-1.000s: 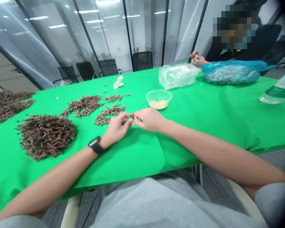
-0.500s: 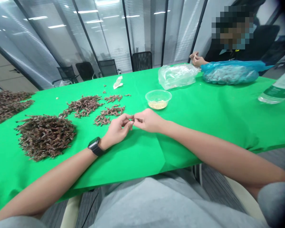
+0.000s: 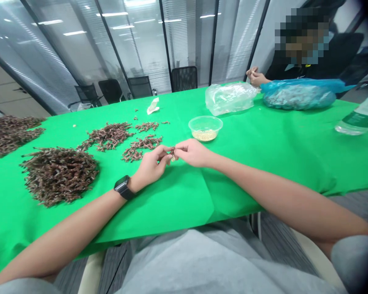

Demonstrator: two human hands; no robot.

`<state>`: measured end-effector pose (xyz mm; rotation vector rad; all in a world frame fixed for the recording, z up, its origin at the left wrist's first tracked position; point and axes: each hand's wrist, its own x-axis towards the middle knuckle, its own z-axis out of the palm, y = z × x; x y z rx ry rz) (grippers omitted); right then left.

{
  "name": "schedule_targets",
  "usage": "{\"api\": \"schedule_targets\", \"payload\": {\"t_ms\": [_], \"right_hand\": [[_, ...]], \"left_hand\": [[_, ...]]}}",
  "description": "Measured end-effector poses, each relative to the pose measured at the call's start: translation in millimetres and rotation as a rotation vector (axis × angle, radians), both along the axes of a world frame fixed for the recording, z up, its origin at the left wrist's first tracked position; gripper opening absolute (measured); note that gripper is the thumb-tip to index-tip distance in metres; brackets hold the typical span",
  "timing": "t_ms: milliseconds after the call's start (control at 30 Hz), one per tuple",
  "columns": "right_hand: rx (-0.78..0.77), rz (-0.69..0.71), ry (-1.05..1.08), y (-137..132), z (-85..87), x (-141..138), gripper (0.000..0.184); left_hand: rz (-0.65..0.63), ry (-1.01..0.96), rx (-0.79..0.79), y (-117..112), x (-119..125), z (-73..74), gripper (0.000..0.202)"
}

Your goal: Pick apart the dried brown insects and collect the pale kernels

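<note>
My left hand (image 3: pixel 150 165) and my right hand (image 3: pixel 193 153) meet above the green-covered table (image 3: pixel 171 204), their fingertips pinching a small brown dried sprig (image 3: pixel 173 154) between them. A large heap of the same dried sprigs (image 3: pixel 58 175) lies left of my left hand. Smaller clumps (image 3: pixel 142 143) lie just beyond my fingers. A clear plastic bowl (image 3: pixel 205 128) holding pale grains stands beyond my right hand, not touching it. A black smartwatch (image 3: pixel 122 187) sits on my left wrist.
A co-worker's hands (image 3: pixel 254 76) work at the far side, next to a clear plastic bag (image 3: pixel 230 98) and a blue bag of sprigs (image 3: pixel 299 94). A water bottle (image 3: pixel 358 118) lies at the right edge. Black chairs (image 3: pixel 184 78) stand by the glass wall.
My fingers have shifted slightly on the sprig, and my hands have drawn a little closer together. The heap, bowl and bags stay in place.
</note>
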<state>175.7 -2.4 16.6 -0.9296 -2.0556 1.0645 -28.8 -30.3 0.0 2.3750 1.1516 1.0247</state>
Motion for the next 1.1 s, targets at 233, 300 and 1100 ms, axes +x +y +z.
{"api": "schedule_targets", "payload": {"t_ms": [233, 300, 1100], "right_hand": [[0.714, -0.049, -0.461, -0.5, -1.1, 6.4, 0.028], [0.728, -0.039, -0.544, -1.5, 1.1, 6.6, 0.028], [-0.791, 0.109, 0.317, -3.9, 7.6, -8.4, 0.024]], "left_hand": [[-0.055, -0.176, -0.191, 0.8, 3.0, -1.3, 0.035], [-0.063, -0.189, -0.217, 1.7, 2.3, -3.8, 0.037], [-0.02, -0.006, 0.014, -1.8, -0.1, 0.6, 0.021]]}}
